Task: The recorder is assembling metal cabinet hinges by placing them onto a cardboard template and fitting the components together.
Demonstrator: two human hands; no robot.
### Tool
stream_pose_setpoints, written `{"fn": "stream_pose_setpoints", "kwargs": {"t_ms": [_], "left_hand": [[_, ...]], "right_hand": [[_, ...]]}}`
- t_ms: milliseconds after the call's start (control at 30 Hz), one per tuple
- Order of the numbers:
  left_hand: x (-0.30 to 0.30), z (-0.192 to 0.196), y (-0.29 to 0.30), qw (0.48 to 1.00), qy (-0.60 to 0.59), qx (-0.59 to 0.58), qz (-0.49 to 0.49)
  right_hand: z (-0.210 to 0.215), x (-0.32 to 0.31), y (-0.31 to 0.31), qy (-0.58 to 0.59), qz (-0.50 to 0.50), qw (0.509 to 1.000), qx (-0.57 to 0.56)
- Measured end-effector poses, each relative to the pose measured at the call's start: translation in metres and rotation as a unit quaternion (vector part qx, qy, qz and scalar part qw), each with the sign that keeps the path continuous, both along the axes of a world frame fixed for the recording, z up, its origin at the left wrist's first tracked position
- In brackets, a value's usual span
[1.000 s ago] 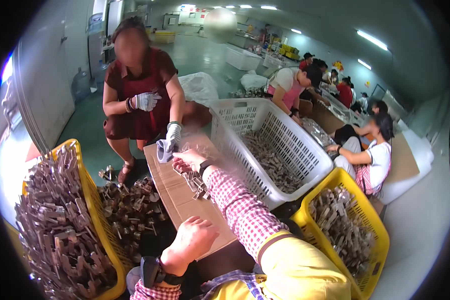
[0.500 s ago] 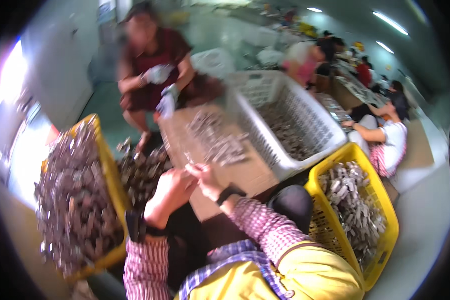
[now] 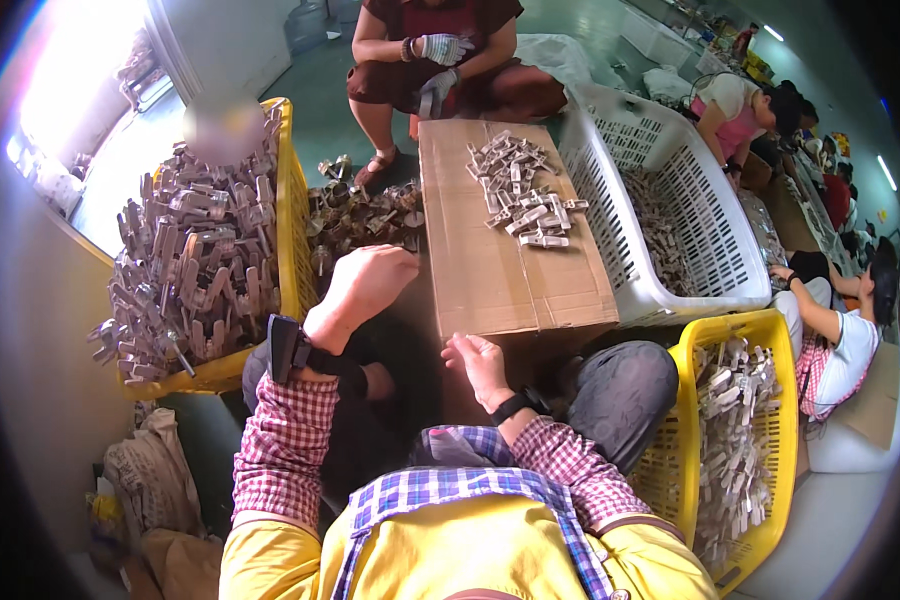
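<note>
My left hand [image 3: 365,290] is closed, back up, beside a floor pile of brownish metal parts [image 3: 365,215]; what its fingers hold, if anything, is hidden. My right hand [image 3: 478,368] hovers by the near edge of a cardboard box [image 3: 490,285], its fingers curled in toward the thumb. I cannot make out anything between them. Pale spring clips [image 3: 525,190] lie loosely heaped on the far right part of the box top, apart from both hands.
A yellow basket [image 3: 295,220] piled with clips stands left, another yellow basket [image 3: 685,400] with clips right. A white slotted crate [image 3: 705,300] adjoins the box. Opposite squats a person in gloves [image 3: 445,45]; other people sit at the right. Sacks [image 3: 155,465] lie lower left.
My hands were together over the box's near left edge; now they are apart, the left further forward, the right nearer me. The whole view has shifted.
</note>
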State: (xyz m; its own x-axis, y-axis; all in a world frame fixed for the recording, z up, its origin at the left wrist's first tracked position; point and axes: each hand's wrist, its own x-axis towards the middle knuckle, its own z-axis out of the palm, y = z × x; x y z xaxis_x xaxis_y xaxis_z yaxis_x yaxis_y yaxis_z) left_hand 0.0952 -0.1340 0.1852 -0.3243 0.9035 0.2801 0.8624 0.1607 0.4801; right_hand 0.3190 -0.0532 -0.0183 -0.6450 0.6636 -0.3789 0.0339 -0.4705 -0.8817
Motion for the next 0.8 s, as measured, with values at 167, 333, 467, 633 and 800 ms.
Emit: {"fn": "stream_pose_setpoints", "kwargs": {"t_ms": [167,333,467,633,800], "left_hand": [[0.017,-0.026,0.032,0.998,-0.059,-0.011,0.02],[0.062,-0.068,0.129,0.995,-0.039,-0.008,-0.089],[0.094,-0.105,0.247,0.982,0.1,-0.001,-0.162],[0.092,-0.129,0.384,0.973,0.153,-0.056,-0.165],[0.094,-0.129,0.433,0.972,0.074,-0.136,-0.179]], "right_hand": [[-0.013,0.005,0.016,-0.015,0.013,0.996,0.085],[-0.026,0.006,0.018,-0.023,0.026,0.993,0.115],[-0.026,0.011,0.027,-0.02,0.039,0.993,0.112],[-0.024,0.013,0.037,-0.046,0.046,0.974,0.218],[-0.03,0.02,0.056,-0.076,0.054,0.949,0.301]]}}
